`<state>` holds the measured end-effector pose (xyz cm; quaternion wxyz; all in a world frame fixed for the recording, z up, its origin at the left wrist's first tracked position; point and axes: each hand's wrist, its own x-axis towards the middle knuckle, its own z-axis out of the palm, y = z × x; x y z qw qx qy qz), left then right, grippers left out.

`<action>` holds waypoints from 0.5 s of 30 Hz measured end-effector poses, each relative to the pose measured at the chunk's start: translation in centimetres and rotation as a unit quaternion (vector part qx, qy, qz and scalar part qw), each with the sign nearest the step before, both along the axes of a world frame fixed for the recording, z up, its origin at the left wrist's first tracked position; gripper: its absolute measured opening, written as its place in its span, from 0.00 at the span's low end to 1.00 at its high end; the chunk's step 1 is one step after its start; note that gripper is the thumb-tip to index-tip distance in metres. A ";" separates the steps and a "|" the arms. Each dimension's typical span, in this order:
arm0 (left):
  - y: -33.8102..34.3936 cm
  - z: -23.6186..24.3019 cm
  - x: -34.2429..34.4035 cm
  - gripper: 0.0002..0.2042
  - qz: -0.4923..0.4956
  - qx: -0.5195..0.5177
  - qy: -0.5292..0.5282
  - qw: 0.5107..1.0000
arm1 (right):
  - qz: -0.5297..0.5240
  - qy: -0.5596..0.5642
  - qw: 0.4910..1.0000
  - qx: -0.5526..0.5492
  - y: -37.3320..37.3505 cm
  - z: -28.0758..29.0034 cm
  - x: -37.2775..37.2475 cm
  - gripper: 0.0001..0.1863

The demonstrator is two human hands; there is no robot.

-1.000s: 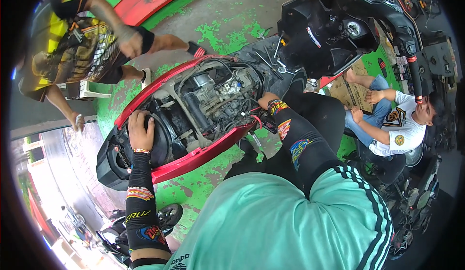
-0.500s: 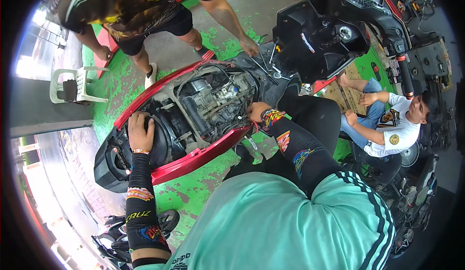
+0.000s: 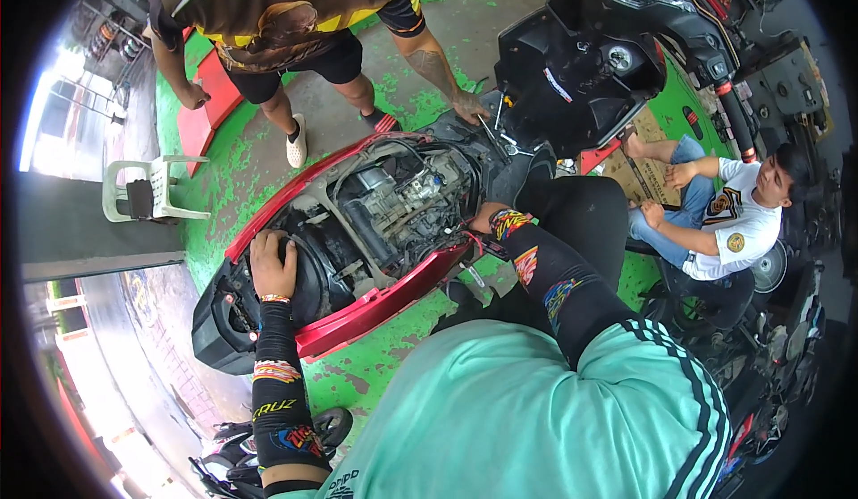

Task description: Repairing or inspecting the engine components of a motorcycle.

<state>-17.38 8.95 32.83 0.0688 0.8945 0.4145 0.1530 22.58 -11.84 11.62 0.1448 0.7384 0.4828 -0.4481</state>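
Note:
A scooter with its seat off stands before me, red side panels framing the exposed engine. My left hand lies palm down on the black tail section, its fingers stretched over the inner edge. By the front end of the near red panel, beside the engine bay, is my right hand; its fingertips are hidden among the parts there, with a red wire close by. On the footboard lie several wrenches. Another person's hand reaches down to the end of one wrench.
Across the scooter stands a person in a patterned shirt. At the right, a seated person in a white shirt is beside flattened cardboard. A white plastic chair stands left. Black front bodywork rises beyond the footboard.
The view has shifted, so the scooter appears slightly lower and further right. The standing person's hand has moved down to the wrench end. My hands stay at the same parts of the scooter.

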 end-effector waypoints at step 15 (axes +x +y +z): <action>-0.4 0.5 -0.2 0.09 -0.001 0.012 -0.022 1.000 | -0.078 0.035 0.982 0.168 -0.5 5.9 -2.2 0.22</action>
